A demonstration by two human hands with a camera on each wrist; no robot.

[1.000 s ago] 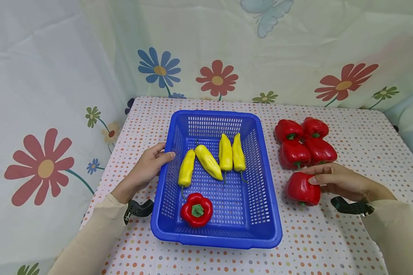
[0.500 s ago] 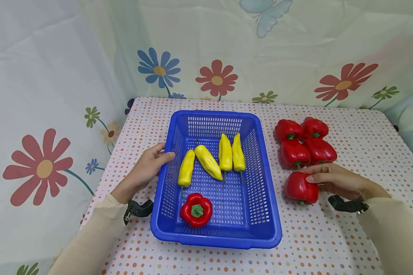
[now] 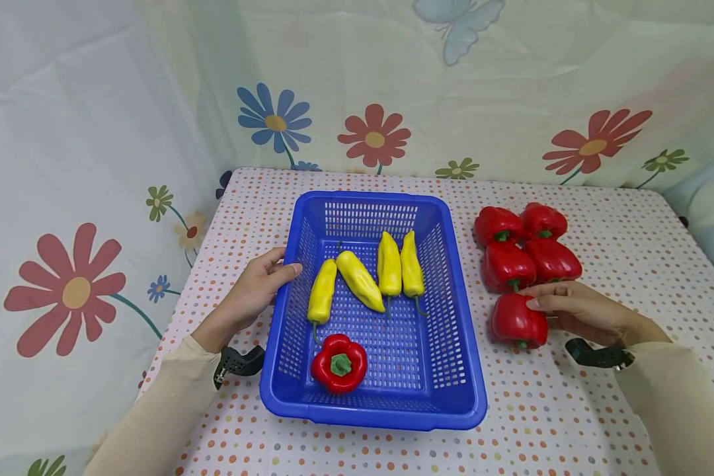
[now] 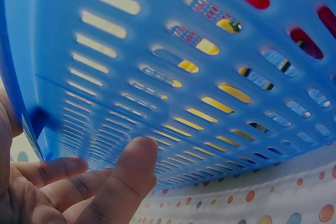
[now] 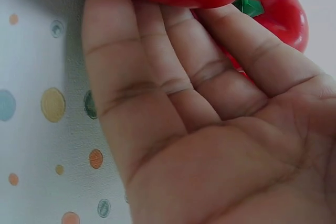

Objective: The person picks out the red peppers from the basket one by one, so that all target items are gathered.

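Head view: right hand (image 3: 592,311), its grip pinching a red bell pepper (image 3: 516,324), right of frame.
Left hand (image 3: 252,291), left of centre, pinches the blue basket (image 3: 375,416) by its edge.

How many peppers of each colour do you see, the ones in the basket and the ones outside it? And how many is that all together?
Red peppers: 6 (1 in the blue basket, 5 outside it)
Yellow peppers: 4 (all in the blue basket)
Total: 10 peppers
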